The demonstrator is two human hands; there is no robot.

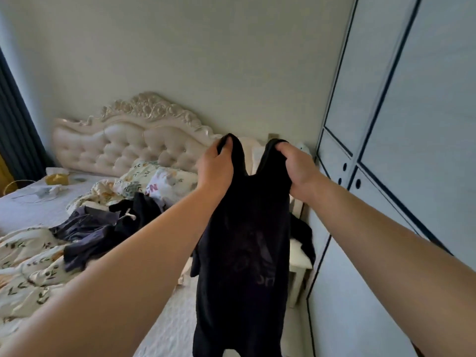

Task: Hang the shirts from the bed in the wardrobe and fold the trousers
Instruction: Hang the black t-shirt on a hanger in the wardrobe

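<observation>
While both arms extend forward, the left hand and right hand each grip a top corner of the black shirt, which hangs between bed and wardrobe.

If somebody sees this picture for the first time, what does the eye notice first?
A black garment hangs in the centre, gripped at its top by the left hand and right hand. Behind, a carved cream headboard stands at the left; dark clothes lie on the bed.
</observation>
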